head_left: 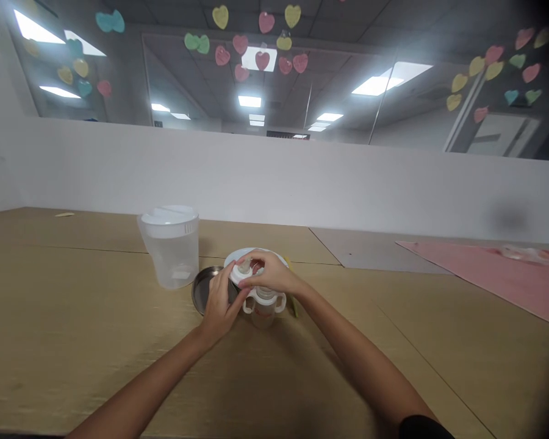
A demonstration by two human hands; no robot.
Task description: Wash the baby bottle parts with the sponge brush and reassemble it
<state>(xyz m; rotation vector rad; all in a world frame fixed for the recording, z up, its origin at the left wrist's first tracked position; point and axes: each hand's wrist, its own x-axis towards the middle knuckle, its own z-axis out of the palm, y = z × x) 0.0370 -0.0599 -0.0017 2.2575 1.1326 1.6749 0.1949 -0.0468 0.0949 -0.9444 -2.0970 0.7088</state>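
Observation:
In the head view, my left hand [218, 306] and my right hand [273, 273] meet around a white bottle collar with a clear nipple [240, 273]. Fingers of both hands press on the collar from either side. Just below and to its right stands a clear baby bottle [262, 314] with two white side handles, upright, its threaded neck uncovered. My right wrist is right over that neck. A round metal dish [201, 291] lies to the left, partly covered by my left hand. Behind my hands is a white plate [233, 255], mostly hidden.
A clear lidded pitcher [174, 253] stands at the back left. A thin yellow-green item [294, 307] lies beside the bottle, partly hidden by my right arm. A pink mat [494, 274] is at far right. A white wall [256, 177] bounds the table.

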